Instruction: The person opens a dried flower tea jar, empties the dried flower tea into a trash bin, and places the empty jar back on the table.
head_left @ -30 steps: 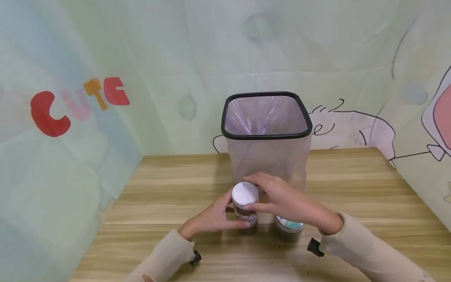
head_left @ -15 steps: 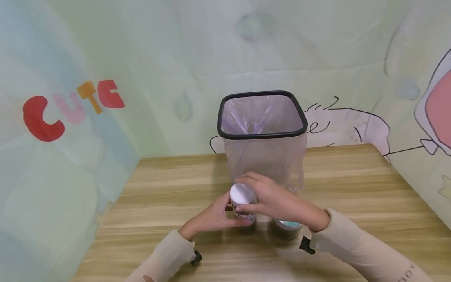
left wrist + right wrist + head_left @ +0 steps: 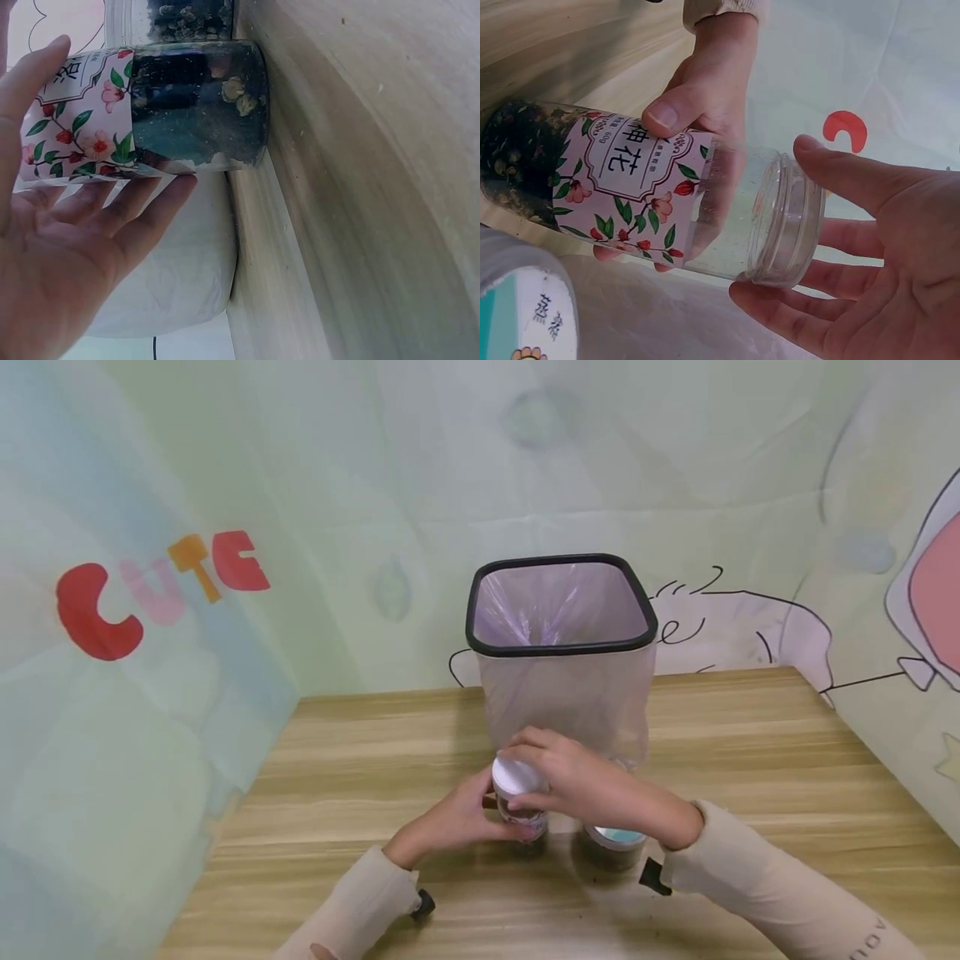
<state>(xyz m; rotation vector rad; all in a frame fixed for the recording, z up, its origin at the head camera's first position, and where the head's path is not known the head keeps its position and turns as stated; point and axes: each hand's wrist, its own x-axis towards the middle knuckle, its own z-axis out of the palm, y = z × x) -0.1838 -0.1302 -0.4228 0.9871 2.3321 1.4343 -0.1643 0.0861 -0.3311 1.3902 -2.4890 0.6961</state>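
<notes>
A clear jar (image 3: pixel 727 202) with a pink floral label stands on the wooden table, dark dried flowers in its lower part. Around its labelled body, my left hand (image 3: pixel 457 818) grips with the thumb on the near side and the fingers behind. My right hand (image 3: pixel 581 781) holds the round lid (image 3: pixel 517 777) at the top from its right side, thumb and fingers on the rim. The lid sits on the jar's mouth. In the left wrist view the jar's base (image 3: pixel 247 105) touches the table.
A second jar (image 3: pixel 615 852), with a teal and white top, stands to the right, partly under my right forearm. Behind both jars is a square bin (image 3: pixel 566 693) with a black rim and a plastic liner. Printed cloth (image 3: pixel 360 527) hangs along the back and sides.
My right hand has shifted slightly left and closer over the lid, its fingers bending more around the rim. My left hand keeps its grip on the jar. The head view has shifted a little.
</notes>
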